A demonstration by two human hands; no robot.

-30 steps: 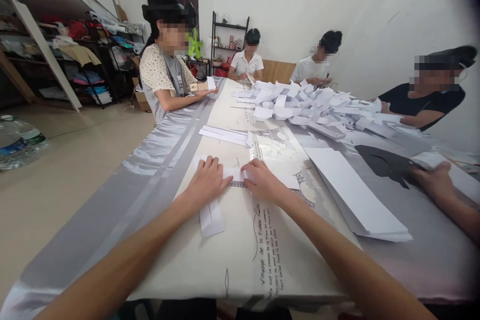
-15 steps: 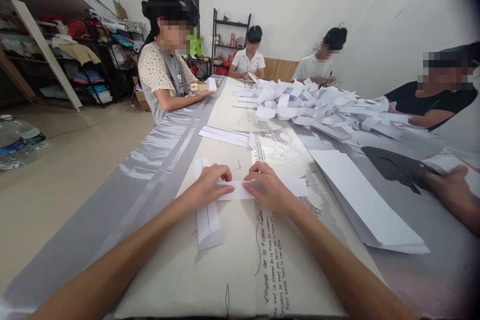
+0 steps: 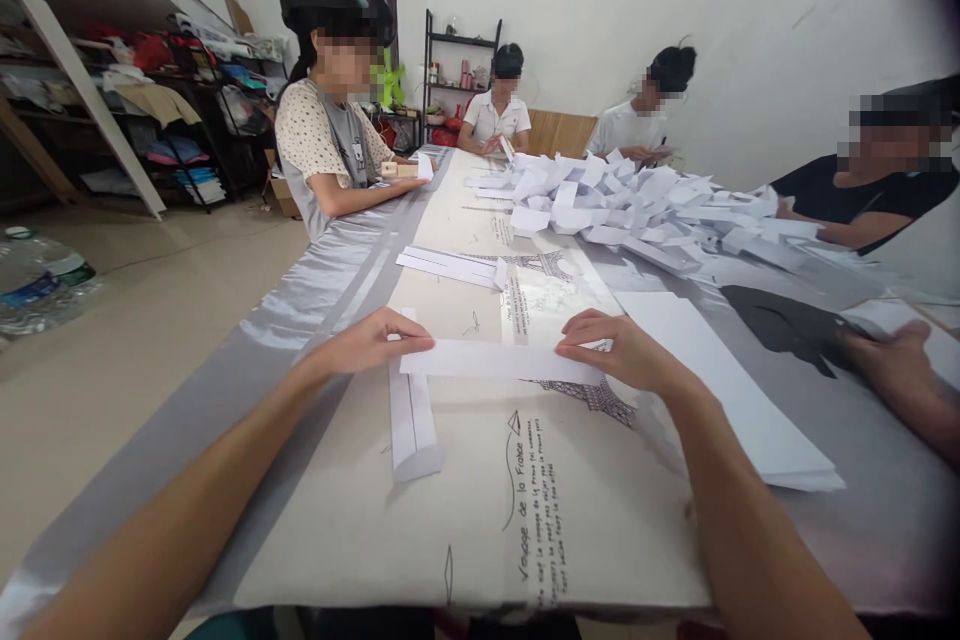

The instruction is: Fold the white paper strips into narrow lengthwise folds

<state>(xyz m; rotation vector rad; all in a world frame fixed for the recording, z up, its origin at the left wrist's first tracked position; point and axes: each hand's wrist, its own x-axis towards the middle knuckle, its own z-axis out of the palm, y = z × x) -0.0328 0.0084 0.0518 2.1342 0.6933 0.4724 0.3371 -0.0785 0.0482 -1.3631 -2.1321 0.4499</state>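
A white paper strip [image 3: 491,360] is stretched level between my two hands, just over the table. My left hand [image 3: 375,340] pinches its left end between thumb and fingers. At the other end, my right hand [image 3: 611,345] has the strip pinched the same way. Below my left hand lies another folded paper strip [image 3: 415,430] with a dark line along it, partly covered by the held strip. Farther up the table rest more lined paper strips [image 3: 450,266].
A large heap of folded white paper pieces [image 3: 622,200] covers the far right of the table. Nearer on the right lies a stack of white sheets [image 3: 735,390]. A co-worker's hand [image 3: 904,370] is at the right edge. Other people sit around the table [image 3: 330,520].
My hands have moved apart along the strip, the left one leftward and the right one rightward to its ends. More of the strip now shows between them.
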